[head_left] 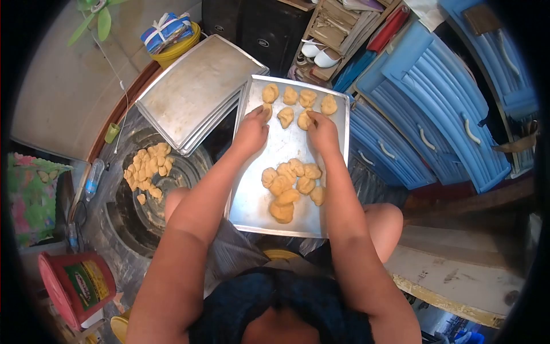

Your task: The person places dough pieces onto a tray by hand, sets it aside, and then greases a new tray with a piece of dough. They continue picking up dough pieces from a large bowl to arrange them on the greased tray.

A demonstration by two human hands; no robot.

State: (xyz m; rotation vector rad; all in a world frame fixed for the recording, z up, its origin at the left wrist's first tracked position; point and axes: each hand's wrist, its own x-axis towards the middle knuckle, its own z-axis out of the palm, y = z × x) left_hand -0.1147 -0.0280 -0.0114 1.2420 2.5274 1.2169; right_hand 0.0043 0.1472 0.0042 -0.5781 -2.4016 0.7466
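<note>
On the baking tray (pixel 258 200), the left hand (pixel 250 133) presses curled fingers onto a dough piece (pixel 267 110) in the far rows, and the right hand (pixel 322 133) pinches another dough piece (pixel 304 120) beside it. A dough pile (pixel 291 186) lies nearer on the tray; a stack of trays (pixel 195 92) sits left of it.

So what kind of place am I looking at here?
Probably a small home bakery or kitchen work area: dough pieces on a metal tray, a stack of spare trays, and more dough in a big basin.
</note>
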